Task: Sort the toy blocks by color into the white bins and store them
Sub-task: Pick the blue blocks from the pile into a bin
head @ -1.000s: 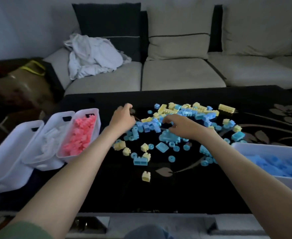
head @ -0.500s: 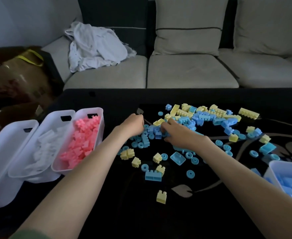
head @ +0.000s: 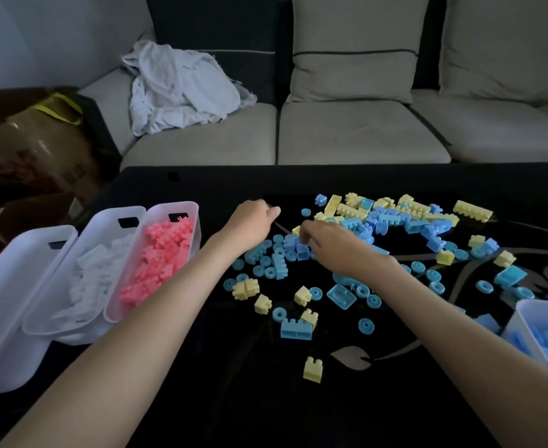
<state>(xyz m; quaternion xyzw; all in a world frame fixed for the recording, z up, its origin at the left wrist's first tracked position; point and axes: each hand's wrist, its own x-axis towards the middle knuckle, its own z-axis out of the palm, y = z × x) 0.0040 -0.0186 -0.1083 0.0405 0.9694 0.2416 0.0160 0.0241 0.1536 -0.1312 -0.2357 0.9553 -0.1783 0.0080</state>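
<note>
Blue and yellow toy blocks (head: 392, 218) lie scattered over the black table (head: 227, 376). My left hand (head: 251, 226) hovers at the pile's left edge with its fingers curled under; whether it holds anything is hidden. My right hand (head: 334, 245) reaches into the pile, fingertips bent down and pinching at a small blue block (head: 300, 248). To the left stand three white bins: one with pink blocks (head: 182, 210), one with white blocks (head: 111, 221), and an outer one (head: 23, 250) whose inside is hidden. A bin of blue blocks (head: 530, 310) sits at the right edge.
A lone yellow block (head: 313, 370) lies near me, a blue double block (head: 295, 329) just beyond it. A grey sofa (head: 356, 134) with a crumpled white cloth (head: 182, 88) stands behind the table. A brown bag (head: 30, 147) sits at the left.
My view has swung left, so the blue bin has slid to the right edge. My right hand's fingers have reached further left into the blue blocks, close to my left hand.
</note>
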